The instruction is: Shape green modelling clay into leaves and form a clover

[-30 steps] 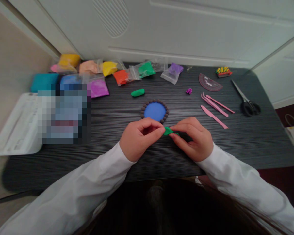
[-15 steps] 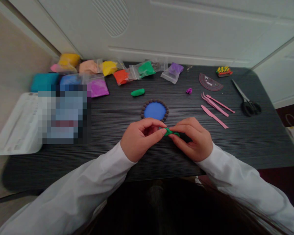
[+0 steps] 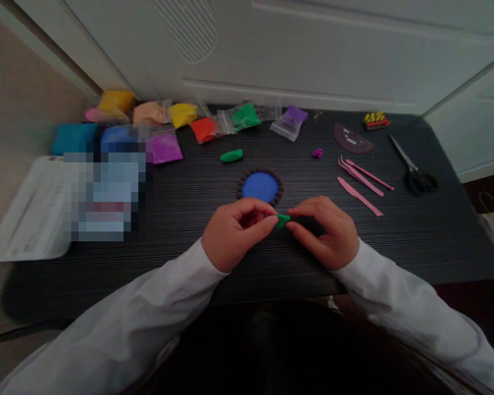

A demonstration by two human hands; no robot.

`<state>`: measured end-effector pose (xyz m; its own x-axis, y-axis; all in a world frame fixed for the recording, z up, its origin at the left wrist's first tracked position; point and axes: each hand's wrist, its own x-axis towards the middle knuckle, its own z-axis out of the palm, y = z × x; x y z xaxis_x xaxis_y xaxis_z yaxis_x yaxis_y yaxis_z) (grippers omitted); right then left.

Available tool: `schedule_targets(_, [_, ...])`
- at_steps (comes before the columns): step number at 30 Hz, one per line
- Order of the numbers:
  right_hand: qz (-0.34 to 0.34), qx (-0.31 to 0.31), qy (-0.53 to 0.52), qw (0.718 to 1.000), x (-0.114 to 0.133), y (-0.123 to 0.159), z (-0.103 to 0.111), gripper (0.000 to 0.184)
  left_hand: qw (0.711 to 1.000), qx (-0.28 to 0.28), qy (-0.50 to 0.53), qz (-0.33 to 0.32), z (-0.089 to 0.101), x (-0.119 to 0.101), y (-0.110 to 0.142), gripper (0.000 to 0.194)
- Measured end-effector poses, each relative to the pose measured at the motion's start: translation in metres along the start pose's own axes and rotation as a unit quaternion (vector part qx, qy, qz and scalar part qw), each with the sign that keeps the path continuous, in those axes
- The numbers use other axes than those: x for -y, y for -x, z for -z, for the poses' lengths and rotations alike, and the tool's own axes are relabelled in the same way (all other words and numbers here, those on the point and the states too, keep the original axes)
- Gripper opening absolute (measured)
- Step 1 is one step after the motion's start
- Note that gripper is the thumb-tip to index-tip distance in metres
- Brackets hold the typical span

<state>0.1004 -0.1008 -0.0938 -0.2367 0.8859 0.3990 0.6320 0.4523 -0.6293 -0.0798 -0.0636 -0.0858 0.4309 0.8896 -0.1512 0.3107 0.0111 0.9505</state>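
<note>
A small piece of green clay (image 3: 282,220) is pinched between my left hand (image 3: 234,230) and my right hand (image 3: 327,230), just above the dark table (image 3: 415,230). Thumb and fingertips of both hands close on it from either side. Right behind my hands lies a blue clay disc (image 3: 260,186) ringed with small brown balls. Farther back rest a green clay roll (image 3: 231,156) and a small purple clay bit (image 3: 317,153).
Bags of coloured clay (image 3: 206,129) line the table's back left. Pink modelling tools (image 3: 360,181), black scissors (image 3: 414,167), a dark protractor (image 3: 352,140) and a small coloured clay model (image 3: 375,119) lie at the right. A white tray (image 3: 28,214) sits at the left edge.
The green piece between my fingertips has become shorter and more compact as both hands pressed it. The picture has grown darker. The hands stay in the same place.
</note>
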Motion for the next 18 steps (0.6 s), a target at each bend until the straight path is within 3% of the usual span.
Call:
schedule_targets(10, [-0.027, 0.025, -0.026, 0.999, 0.0001, -0.0028, 0.0011, 0.01, 1.0, 0.019, -0.002, 0.007, -0.0002, 0.0001, -0.0012, 0.018])
schedule_targets(18, [-0.023, 0.036, -0.039, 0.998, 0.0013, -0.0038, 0.0021, 0.009, 0.991, -0.015, -0.113, -0.07, 0.0002, -0.0015, 0.0, 0.017])
